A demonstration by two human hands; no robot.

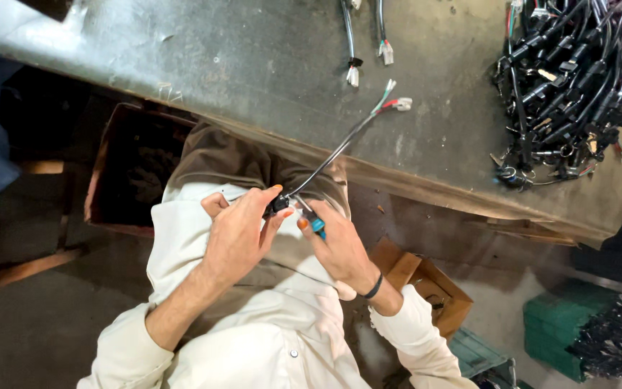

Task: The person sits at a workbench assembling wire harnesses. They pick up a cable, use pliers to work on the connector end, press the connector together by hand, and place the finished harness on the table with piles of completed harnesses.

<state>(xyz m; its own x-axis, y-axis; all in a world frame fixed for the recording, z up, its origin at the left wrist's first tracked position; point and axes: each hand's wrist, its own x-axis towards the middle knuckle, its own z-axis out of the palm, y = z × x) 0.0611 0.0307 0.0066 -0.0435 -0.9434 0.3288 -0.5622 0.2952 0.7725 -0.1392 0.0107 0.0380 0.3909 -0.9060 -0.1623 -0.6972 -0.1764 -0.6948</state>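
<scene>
The person is sitting at a worn grey workbench [268, 65] and working over the lap on a thin black cable [332, 151]. The cable is running up from the hands to the bench edge, where its loose end is splitting into red, green and white leads with a small white connector [403, 104]. It looks light and limp, so it is likely to flop unless held close to the end being worked; the small black fitting [279, 204] at the lower end seems the sensible place to grasp, and the thin leads look easy to damage.

The left hand [237, 234] is curling around that fitting, thumb and forefinger pressed together on it. The right hand [338, 247] is closing around a small tool with a blue and orange handle [316, 225], its tip meeting the fitting; I cannot tell what kind of tool it is.

2 more cables [368, 36] are lying further up the bench, and a big tangle of black harnesses [570, 79] is heaped at its right end.
</scene>
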